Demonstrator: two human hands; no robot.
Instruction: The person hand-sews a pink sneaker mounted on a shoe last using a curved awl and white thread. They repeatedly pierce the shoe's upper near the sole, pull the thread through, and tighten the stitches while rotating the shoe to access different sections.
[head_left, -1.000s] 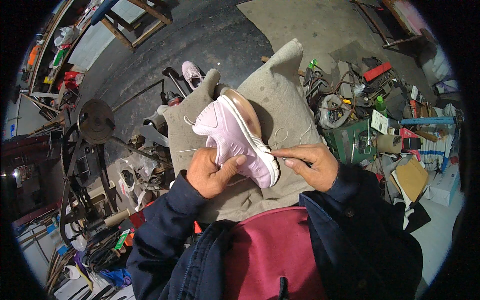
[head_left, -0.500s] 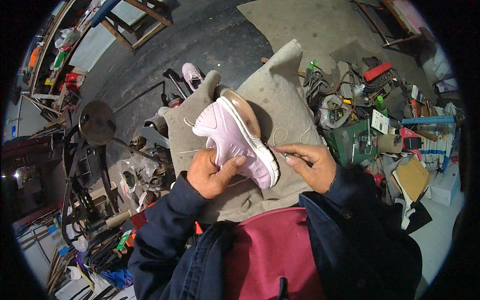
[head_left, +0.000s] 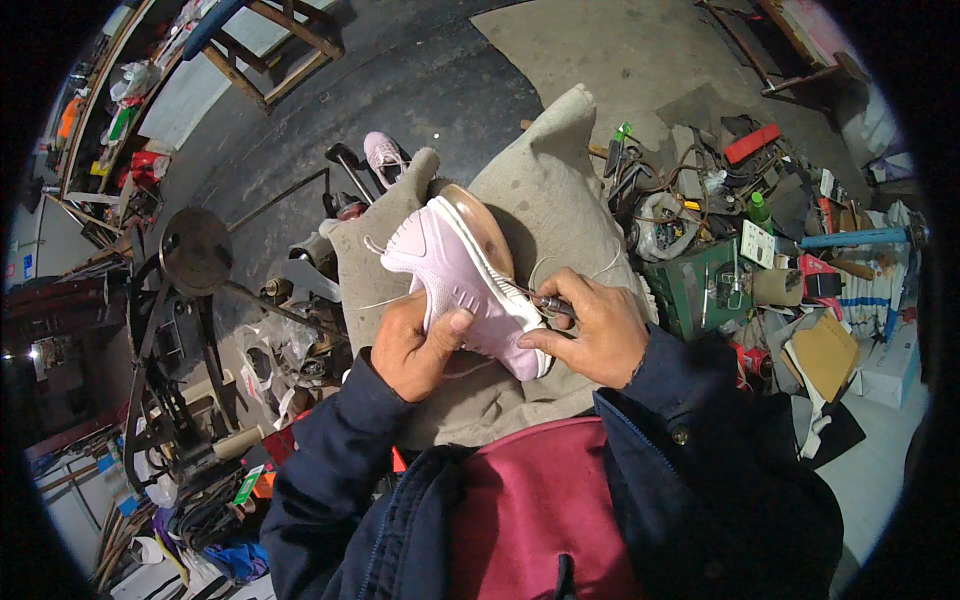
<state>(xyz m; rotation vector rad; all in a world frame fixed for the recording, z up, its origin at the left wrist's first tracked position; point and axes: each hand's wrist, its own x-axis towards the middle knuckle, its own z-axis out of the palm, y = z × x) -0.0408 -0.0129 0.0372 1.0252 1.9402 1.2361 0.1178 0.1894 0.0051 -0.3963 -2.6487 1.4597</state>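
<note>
A pale pink sneaker (head_left: 450, 262) with a white midsole lies tilted on its side over a grey cloth (head_left: 560, 160) across my lap. My left hand (head_left: 412, 348) is closed around its upper, thumb pressed on the side. In my right hand (head_left: 598, 332) is an awl (head_left: 556, 304) with a dark handle, its thin metal end at the sole edge; the very tip is hidden. The right thumb touches the white midsole near one end of the shoe. A brownish outsole (head_left: 488, 228) shows along the far side. Thin pale thread (head_left: 541, 268) loops beside the sole.
The matching pink sneaker (head_left: 384, 158) sits beyond the cloth. A metal stand with a round disc (head_left: 196, 250) rises at left. On the right are a green metal box (head_left: 700, 290), a heap of tools, a red block (head_left: 752, 143) and a green bottle (head_left: 759, 208).
My right hand has moved in against the sole edge, and the awl's dark handle now shows in its grip. The left hand still holds the sneaker, which has barely shifted.
</note>
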